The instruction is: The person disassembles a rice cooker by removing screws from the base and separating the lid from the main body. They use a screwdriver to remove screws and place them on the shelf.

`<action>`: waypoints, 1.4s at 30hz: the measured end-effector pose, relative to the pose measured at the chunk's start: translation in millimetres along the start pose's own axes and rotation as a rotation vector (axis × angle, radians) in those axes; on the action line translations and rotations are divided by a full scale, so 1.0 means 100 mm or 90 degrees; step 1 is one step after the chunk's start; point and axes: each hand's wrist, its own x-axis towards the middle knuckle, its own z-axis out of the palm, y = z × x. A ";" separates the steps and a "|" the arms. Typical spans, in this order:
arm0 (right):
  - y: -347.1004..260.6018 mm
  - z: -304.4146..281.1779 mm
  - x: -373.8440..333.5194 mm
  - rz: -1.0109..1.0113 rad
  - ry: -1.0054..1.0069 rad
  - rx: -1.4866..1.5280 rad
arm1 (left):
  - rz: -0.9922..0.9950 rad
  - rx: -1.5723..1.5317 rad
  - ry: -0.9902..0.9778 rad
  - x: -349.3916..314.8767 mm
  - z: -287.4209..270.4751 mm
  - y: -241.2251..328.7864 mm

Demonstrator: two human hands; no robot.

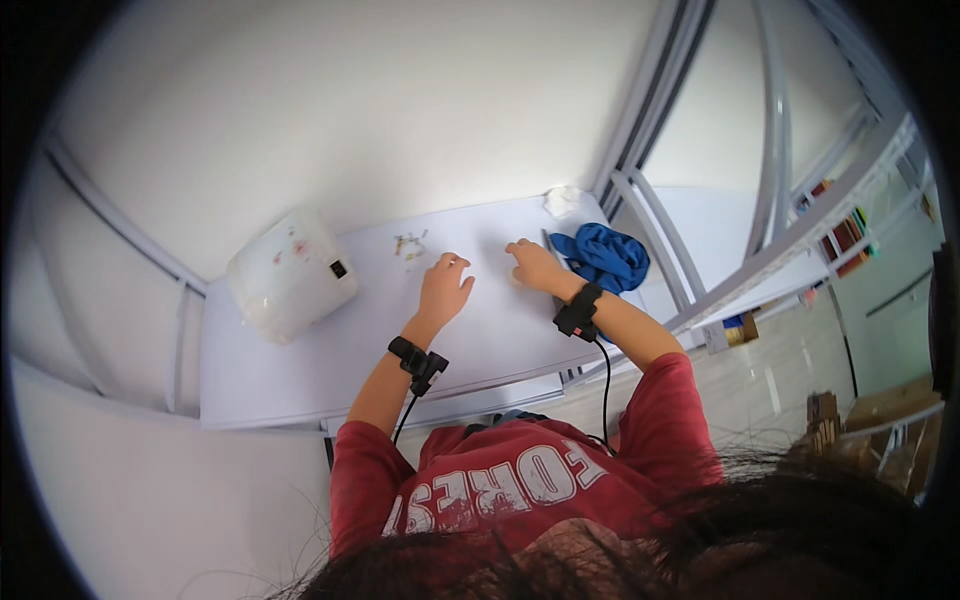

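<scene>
My left hand is over the white table, its fingers bent and the thumb apart from them. A small pale glint shows at its fingertips, too small to name. Just beyond it to the left lies a scatter of several tiny yellowish and pale pieces. Across from it, my right hand hovers near the table with loosely bent fingers and the thumb apart, nothing visible in it. Right beside that hand is a crumpled blue cloth; a thin grey-edged item shows partly between them.
A white rounded box with a floral print and a small dark panel stands on the table's left. Crumpled white tissue lies at the back right. Grey metal posts rise along the right side. Black cables hang from bands on both my wrists.
</scene>
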 end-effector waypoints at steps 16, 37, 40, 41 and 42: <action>0.35 0.14 -0.99 0.139 0.102 0.018 | 0.143 -0.102 -0.152 0.12 0.92 0.86; 0.23 -0.14 -1.13 0.117 0.067 0.116 | 0.088 -0.095 -0.124 0.08 0.65 1.00; 0.01 -0.41 -1.22 0.033 0.118 0.142 | 0.138 -0.044 -0.023 0.10 0.57 1.06; -0.08 -0.50 -1.23 0.004 0.135 0.149 | 0.164 -0.015 0.025 0.11 0.54 1.07; -0.18 -0.59 -1.23 -0.017 0.125 0.182 | 0.169 0.011 0.082 0.13 0.50 1.08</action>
